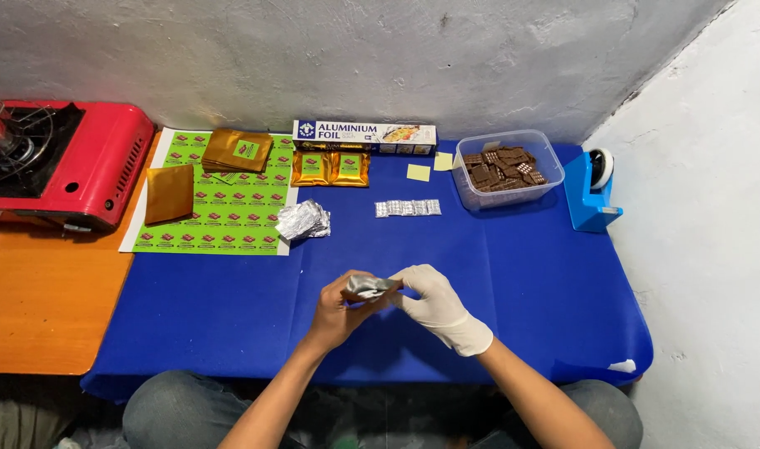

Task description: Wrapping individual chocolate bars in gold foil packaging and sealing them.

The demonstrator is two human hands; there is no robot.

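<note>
Foil-wrapped bar (368, 287) gripped between bare left hand (340, 309) and gloved right hand (435, 308); one wrapped bar (407, 208) lies far; tub of unwrapped chocolate (504, 169) remains.

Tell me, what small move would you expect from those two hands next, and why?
Probably pressing the loose foil end flat. The left hand and gloved right hand both pinch a small foil-wrapped piece above the blue table cover, and its foil looks partly folded; a finished-looking foil strip lies farther back.

A blue-covered table (521, 274) bears a clear chocolate tub (506, 169), foil box (364, 137), tape dispenser (592, 191).
</note>
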